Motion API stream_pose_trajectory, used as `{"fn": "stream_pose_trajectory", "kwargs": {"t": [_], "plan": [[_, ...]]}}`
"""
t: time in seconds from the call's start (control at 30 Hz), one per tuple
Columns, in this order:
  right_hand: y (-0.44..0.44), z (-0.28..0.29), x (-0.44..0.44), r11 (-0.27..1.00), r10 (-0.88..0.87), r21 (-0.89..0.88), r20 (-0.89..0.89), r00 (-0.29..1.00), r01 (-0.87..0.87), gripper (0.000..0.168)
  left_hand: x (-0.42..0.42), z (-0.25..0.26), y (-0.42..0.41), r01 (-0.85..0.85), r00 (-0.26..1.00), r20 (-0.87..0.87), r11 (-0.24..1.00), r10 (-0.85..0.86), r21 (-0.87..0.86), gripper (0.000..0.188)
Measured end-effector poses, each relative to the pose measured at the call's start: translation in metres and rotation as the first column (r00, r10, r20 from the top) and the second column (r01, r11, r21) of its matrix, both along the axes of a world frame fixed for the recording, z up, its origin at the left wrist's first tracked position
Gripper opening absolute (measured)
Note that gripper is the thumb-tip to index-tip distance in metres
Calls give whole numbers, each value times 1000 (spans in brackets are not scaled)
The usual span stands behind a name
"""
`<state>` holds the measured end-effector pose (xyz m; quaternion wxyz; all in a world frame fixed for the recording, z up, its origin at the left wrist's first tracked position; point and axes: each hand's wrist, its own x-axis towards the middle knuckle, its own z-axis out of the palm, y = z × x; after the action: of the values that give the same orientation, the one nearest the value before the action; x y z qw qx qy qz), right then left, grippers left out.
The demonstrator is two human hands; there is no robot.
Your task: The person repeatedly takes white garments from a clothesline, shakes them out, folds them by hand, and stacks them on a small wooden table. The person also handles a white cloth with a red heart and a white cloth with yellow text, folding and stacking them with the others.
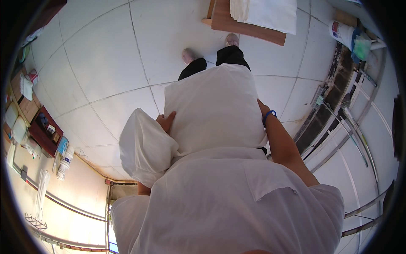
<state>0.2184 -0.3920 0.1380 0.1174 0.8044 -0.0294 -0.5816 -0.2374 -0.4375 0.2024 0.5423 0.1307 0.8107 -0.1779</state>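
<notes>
A stack or bundle of white cloth point(212, 111) lies against my front at waist height, with its far edge above my dark trouser legs. At its left side is my left hand point(166, 121), thumb on top and fingers under the edge. My right hand point(263, 109), below a blue wristband, grips the opposite side; its fingers are mostly hidden. More white cloth point(146, 146) hangs bunched over my left forearm. Ahead, folded white cloth point(265, 14) rests on a brown wooden table point(247, 30).
Pale floor tiles point(108, 63) surround my shoes. Mops or poles point(355, 136) lean along the right wall beside a dark gutter; a white bucket point(342, 31) stands farther ahead. At left are a dark red cabinet point(46, 131), containers and a white bucket point(65, 163).
</notes>
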Motion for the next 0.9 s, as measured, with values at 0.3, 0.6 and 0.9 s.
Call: {"fn": "stream_pose_trajectory", "kwargs": {"t": [0.3,0.6,0.9], "plan": [[67,45,34,845,-347,320,-282,894,429,42,-21,-18,-26,-274,961,61,903,269,331,33],[207,174,43,374,38,793,-532,846,482,34,-24,91,103,-651,724,477,266,499,711,26],[184,216,90,385,-49,888,-251,967,250,40,12,89,90,-725,682,615,474,395,500,19]]}}
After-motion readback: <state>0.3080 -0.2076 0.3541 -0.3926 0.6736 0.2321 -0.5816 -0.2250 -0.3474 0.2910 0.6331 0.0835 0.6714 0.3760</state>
